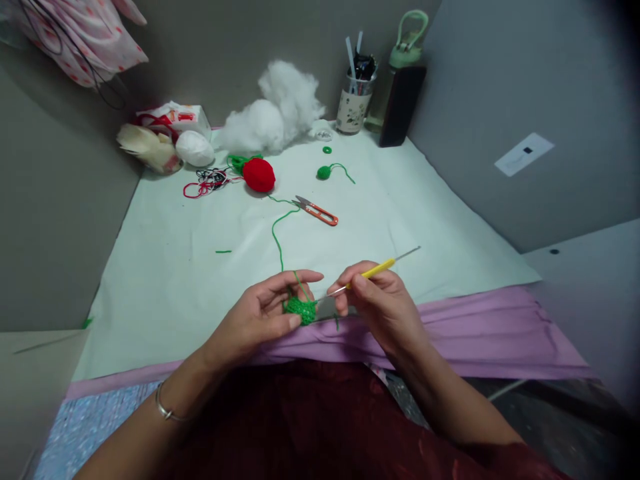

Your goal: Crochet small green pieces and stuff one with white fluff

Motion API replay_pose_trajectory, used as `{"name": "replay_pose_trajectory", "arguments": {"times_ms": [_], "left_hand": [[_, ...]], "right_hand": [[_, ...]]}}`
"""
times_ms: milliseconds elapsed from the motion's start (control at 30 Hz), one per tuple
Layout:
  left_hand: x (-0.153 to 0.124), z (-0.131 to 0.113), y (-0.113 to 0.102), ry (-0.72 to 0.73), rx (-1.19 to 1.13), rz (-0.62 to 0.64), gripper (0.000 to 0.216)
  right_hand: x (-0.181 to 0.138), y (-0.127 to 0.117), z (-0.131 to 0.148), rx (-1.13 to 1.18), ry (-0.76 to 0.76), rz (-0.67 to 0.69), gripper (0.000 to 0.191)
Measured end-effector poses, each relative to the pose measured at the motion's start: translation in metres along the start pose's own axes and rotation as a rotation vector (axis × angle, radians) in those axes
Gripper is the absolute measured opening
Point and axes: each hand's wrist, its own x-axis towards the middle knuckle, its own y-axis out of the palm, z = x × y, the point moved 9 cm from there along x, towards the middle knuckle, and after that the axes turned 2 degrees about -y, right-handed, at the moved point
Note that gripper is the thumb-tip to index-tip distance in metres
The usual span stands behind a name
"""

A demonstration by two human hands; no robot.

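My left hand [264, 313] pinches a small green crochet piece [301, 310] between thumb and fingers, with the green yarn strand [278, 237] looped over the index finger and running away across the table. My right hand [376, 298] grips a crochet hook with a yellow handle [376, 269]; its metal tip points left into the green piece. Both hands hover over the near edge of the pale green table cover [175, 280].
Orange thread snips [317, 211] lie mid-table. Farther back sit a red crochet ball [259, 175], a small green ball [324, 172], tangled threads [210, 180], white stuffing [275, 113], a cup of tools [354, 103], a bottle [400, 87]. Grey walls enclose both sides.
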Motion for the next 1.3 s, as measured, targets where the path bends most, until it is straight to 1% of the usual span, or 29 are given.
{"name": "replay_pose_trajectory", "arguments": {"times_ms": [100, 233, 333, 400, 467, 567, 633, 733, 833, 900, 967, 1133, 1200, 1300], "left_hand": [[0.0, 0.004, 0.003, -0.028, -0.081, 0.02, 0.051], [0.0, 0.006, 0.025, -0.076, -0.259, 0.161, 0.047], [-0.001, 0.006, 0.031, -0.098, -0.309, 0.196, 0.047], [-0.001, 0.007, 0.028, -0.09, -0.293, 0.181, 0.047], [0.0, 0.007, 0.021, -0.057, -0.234, 0.137, 0.045], [0.0, 0.005, 0.015, 0.002, -0.112, 0.059, 0.048], [-0.001, 0.005, 0.017, 0.011, -0.069, 0.039, 0.056], [0.0, 0.005, 0.02, 0.003, -0.044, -0.016, 0.063], [-0.001, 0.003, 0.014, 0.015, 0.008, -0.117, 0.065], [-0.002, 0.002, 0.009, 0.022, 0.051, -0.157, 0.065], [-0.003, 0.0, 0.007, 0.028, 0.082, -0.164, 0.064], [-0.002, -0.003, 0.003, 0.02, 0.093, -0.154, 0.062], [-0.001, 0.0, 0.002, 0.009, 0.065, -0.14, 0.063], [0.0, 0.005, 0.007, -0.006, -0.017, -0.095, 0.063]], "right_hand": [[0.0, 0.0, -0.001, 0.001, 0.021, 0.006, 0.022], [-0.001, 0.005, 0.006, 0.016, -0.034, 0.085, 0.013], [-0.001, 0.007, 0.01, 0.022, -0.057, 0.117, 0.012], [0.001, 0.006, 0.007, 0.028, -0.027, 0.102, 0.016], [0.001, 0.005, 0.002, 0.046, 0.011, 0.078, 0.019], [-0.001, 0.005, -0.005, 0.067, 0.003, 0.054, 0.022], [-0.004, 0.006, -0.006, 0.021, -0.062, 0.047, 0.022], [-0.009, 0.01, 0.002, -0.132, -0.232, 0.027, 0.019], [-0.015, 0.017, 0.019, -0.294, -0.417, 0.015, 0.012], [-0.017, 0.022, 0.026, -0.366, -0.484, 0.036, 0.011], [-0.016, 0.022, 0.026, -0.365, -0.482, 0.054, 0.012], [-0.006, 0.012, 0.011, -0.201, -0.375, 0.059, 0.013], [-0.005, 0.013, 0.012, -0.209, -0.392, 0.084, 0.013], [-0.006, 0.021, 0.02, -0.314, -0.467, 0.128, 0.012]]}}
